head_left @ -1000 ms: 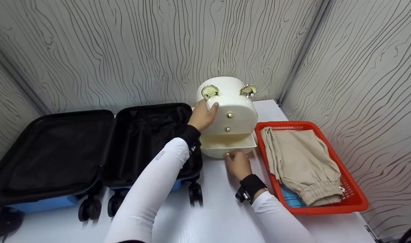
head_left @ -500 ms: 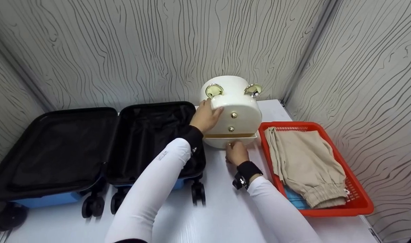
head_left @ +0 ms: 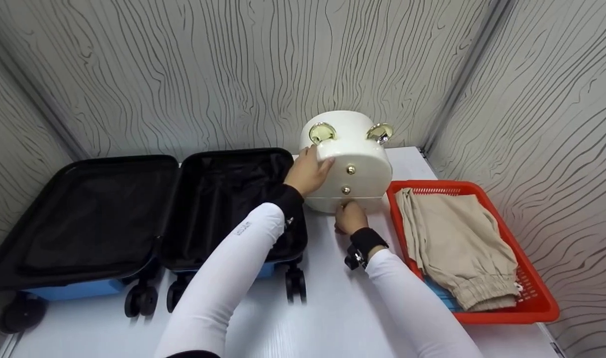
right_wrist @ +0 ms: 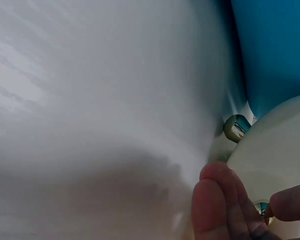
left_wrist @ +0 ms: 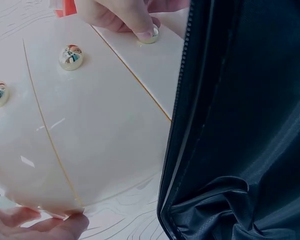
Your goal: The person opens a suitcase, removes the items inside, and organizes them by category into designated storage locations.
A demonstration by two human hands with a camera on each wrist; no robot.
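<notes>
A glossy white drawer box (head_left: 367, 174) with two gold ears stands against the back wall. My left hand (head_left: 308, 171) holds its upper left side, thumb on the front edge and fingers around the curved side. Low on the front, my right hand (head_left: 351, 219) pinches the gold knob (left_wrist: 151, 36) of the bottom drawer (head_left: 373, 204) between thumb and fingers. That drawer sits flush with the front, leaving just a thin seam above it. Two more gold knobs show on the drawers higher up.
To the left lies an open blue suitcase (head_left: 79, 291) with black lining, its wheels toward me. A red basket (head_left: 544, 303) on the right holds folded beige trousers (head_left: 457, 238) over something blue. Patterned wall panels (head_left: 208, 69) close off the back and sides.
The bottom drawer, pulled out a second ago, has slid in under my right hand, and the gap above it has closed. My left hand has stayed on the box. The view has shifted slightly.
</notes>
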